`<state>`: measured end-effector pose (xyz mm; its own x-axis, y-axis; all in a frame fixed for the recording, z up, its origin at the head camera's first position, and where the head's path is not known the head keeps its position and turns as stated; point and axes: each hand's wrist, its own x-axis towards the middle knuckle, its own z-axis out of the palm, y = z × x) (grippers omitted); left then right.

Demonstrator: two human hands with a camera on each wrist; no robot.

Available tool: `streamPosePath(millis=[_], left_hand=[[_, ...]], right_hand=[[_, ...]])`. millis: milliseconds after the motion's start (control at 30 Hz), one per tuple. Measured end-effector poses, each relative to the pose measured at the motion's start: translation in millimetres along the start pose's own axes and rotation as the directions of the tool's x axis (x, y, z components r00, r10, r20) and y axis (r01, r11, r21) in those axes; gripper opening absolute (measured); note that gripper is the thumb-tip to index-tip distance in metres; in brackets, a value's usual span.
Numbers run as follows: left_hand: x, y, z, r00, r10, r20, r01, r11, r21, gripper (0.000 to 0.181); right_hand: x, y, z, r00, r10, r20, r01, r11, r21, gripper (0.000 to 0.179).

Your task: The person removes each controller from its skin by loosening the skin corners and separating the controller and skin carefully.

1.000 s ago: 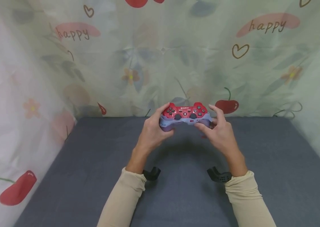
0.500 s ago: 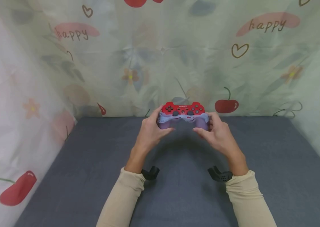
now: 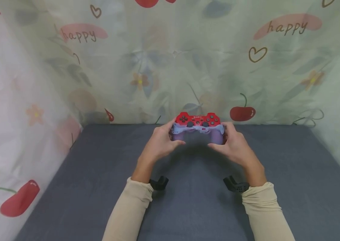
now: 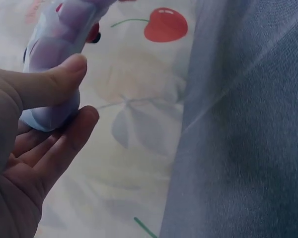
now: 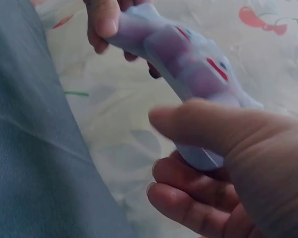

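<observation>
A red Sony game controller [image 3: 198, 119] is held up over the far part of the table, its button face showing in the head view. A pale lilac, see-through silicone sleeve [image 3: 198, 129] covers its lower half and both handles. My left hand [image 3: 162, 140] grips the left handle, thumb on the near side and fingers behind. On the other handle, my right hand [image 3: 236, 144] holds in the same way. The left wrist view shows the sleeve [image 4: 54, 44] between thumb and fingers. In the right wrist view, red shows through openings in the sleeve [image 5: 184, 59].
A dark grey cloth [image 3: 194, 207] covers the table. Behind and at the sides hangs a pale curtain [image 3: 173, 67] printed with cherries, flowers and "happy". Each wrist wears a black camera mount [image 3: 159, 183], just below the cream sleeves.
The right fingers have come off the controller's upper edge and now wrap the handle. The sleeve's right side sits straighter on the handle. Both hands and the controller have dipped slightly.
</observation>
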<state>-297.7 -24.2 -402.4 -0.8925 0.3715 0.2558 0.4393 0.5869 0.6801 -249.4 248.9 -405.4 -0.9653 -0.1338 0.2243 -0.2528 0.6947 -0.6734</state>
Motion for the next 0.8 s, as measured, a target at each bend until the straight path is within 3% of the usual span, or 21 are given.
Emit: streamPosePath(millis=[100, 200, 300, 400, 633, 800], left_hand=[[-1.6, -1.0, -0.6, 0.999, -0.009, 0.043, 0.006, 0.998, 0.059, 0.085], [-3.3, -3.1, -2.0, 0.994, -0.031, 0.102, 0.019, 0.993, 0.116, 0.068], [-4.2, -6.7, -2.6, 0.989, -0.045, 0.142, 0.018, 0.983, 0.181, 0.048], [-4.5, -12.7, -2.9, 0.987, -0.032, 0.159, -0.003, 0.976, 0.217, 0.046], [-4.6, -27.9, -0.7, 0.990, 0.061, 0.125, -0.080, 0.985, 0.154, 0.053], [-2.9, -38.9, 5.9, 0.985, 0.055, 0.162, -0.078, 0.988, 0.136, 0.052]], right_hand=[[-1.1, 5.0, -1.0, 1.000, -0.002, 0.006, 0.002, 0.999, -0.046, 0.060], [-1.5, 12.9, -0.7, 1.000, 0.003, 0.023, -0.002, 0.998, -0.069, 0.052], [-2.2, 21.2, 0.2, 0.998, 0.022, 0.062, -0.019, 0.999, -0.050, 0.049], [-2.4, 26.8, 0.3, 0.994, 0.050, 0.100, -0.049, 0.999, -0.009, 0.050], [-1.4, 35.8, 0.6, 0.983, 0.074, 0.166, -0.088, 0.993, 0.077, 0.056], [0.9, 45.1, 10.5, 0.976, 0.066, 0.205, -0.078, 0.996, 0.049, 0.059]])
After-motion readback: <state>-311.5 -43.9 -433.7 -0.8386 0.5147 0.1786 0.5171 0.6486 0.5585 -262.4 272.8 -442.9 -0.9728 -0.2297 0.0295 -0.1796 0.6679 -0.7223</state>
